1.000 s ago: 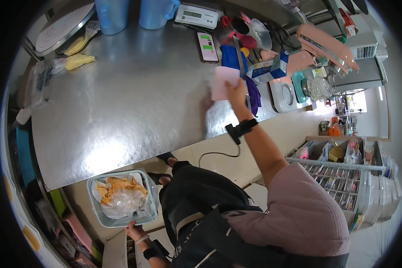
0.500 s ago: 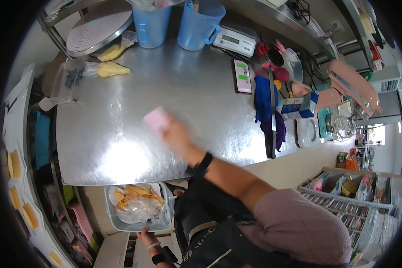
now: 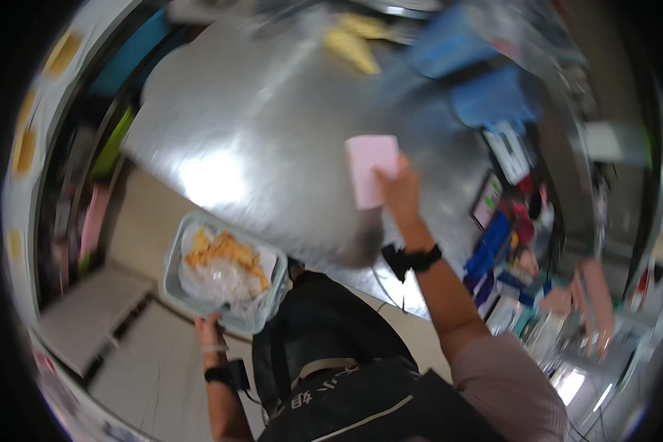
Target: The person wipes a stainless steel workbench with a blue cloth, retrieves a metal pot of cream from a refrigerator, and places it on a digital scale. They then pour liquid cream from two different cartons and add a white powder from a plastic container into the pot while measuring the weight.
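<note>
My right hand grips a flat, pink rectangular piece with rounded corners, either a scraper or a sponge. It is over the steel table, and I cannot tell whether it touches the top. My left hand is closed on the near rim of a pale grey-green bin, its fingers partly hidden. This bin stands just below the table's front edge. Inside lie orange-brown scraps and crumpled clear plastic.
Yellow-filled piping bags lie at the back of the table, near blue jugs. On the right are a white scale, a phone, a blue cloth and a pink stand mixer. Shelves line the left side.
The whole view has turned and shifted with my head. My right hand still holds the pink piece, which is sharper now. My left hand stays at the bin's rim.
</note>
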`<state>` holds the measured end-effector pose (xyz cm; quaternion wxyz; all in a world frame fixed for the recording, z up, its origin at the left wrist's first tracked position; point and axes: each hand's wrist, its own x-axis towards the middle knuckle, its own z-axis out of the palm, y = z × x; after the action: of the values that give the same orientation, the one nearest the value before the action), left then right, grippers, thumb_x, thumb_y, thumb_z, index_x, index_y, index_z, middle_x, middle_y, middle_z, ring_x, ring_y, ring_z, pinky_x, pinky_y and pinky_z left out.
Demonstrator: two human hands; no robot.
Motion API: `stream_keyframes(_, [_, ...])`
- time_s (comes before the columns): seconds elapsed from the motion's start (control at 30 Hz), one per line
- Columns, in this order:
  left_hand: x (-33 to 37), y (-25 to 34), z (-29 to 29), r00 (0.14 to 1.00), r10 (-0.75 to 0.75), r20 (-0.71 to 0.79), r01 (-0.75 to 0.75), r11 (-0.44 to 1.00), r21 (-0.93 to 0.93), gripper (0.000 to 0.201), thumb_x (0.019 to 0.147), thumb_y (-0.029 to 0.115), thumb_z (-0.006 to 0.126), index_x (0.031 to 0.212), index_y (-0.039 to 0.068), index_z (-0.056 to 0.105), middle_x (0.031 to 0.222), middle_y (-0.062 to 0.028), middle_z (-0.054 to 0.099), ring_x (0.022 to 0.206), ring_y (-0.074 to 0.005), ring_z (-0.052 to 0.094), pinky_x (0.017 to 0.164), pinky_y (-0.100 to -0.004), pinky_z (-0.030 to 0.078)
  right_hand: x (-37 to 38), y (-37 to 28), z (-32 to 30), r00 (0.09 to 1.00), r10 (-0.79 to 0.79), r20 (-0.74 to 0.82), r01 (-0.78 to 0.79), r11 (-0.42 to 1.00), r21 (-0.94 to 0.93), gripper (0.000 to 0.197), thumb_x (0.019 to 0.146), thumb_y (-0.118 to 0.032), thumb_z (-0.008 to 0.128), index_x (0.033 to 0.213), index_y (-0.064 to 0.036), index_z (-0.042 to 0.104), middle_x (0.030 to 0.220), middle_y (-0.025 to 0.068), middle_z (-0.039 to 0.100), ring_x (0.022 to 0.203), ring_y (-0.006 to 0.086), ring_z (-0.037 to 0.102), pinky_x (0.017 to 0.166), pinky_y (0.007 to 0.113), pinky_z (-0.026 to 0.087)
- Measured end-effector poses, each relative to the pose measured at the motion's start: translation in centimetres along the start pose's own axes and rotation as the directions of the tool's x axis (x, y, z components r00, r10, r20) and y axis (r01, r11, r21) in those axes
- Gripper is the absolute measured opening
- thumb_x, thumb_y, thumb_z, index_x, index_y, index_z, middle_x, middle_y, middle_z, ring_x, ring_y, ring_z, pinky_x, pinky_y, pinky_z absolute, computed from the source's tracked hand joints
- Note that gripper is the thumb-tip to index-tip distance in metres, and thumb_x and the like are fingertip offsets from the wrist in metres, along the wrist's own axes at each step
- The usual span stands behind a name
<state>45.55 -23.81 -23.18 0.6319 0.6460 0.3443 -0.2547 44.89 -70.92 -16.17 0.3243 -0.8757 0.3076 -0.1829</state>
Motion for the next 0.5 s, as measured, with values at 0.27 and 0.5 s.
stream_keyframes(0.27, [6.5,-7.6,-5.6,0.99,-0.133,-0.057,0.127,0.987,-0.096,0.027,0.067,-0.003,0.053,0.093,0.006,0.053,0.081,-0.0048,0.059,0.069,-0.0161,0.058,0.052,-0.029,0.05,-18.7,-12.4,13.5,0.77,-0.135,0.624,-0.015,0.973,0.23,0.045,0.079,-0.009,0.049,0.122,-0.0037,0.037,0.097,0.0231,0.056,0.086,0.0414,0.055,0.075,0.044,0.046])
stream_keyframes(0.5, [18.0,-25.4,-13.1,0.957,-0.227,-0.18,0.181,0.954,-0.24,0.029,0.067,0.001,0.056,0.094,0.008,0.052,0.081,-0.0042,0.058,0.066,-0.0176,0.058,0.054,-0.0293,0.052,-24.7,-0.3,16.1,0.635,0.267,0.725,-0.343,0.938,-0.045,0.038,0.08,-0.003,0.058,0.115,0.0006,0.047,0.096,0.0143,0.061,0.086,0.0181,0.061,0.072,0.027,0.048])
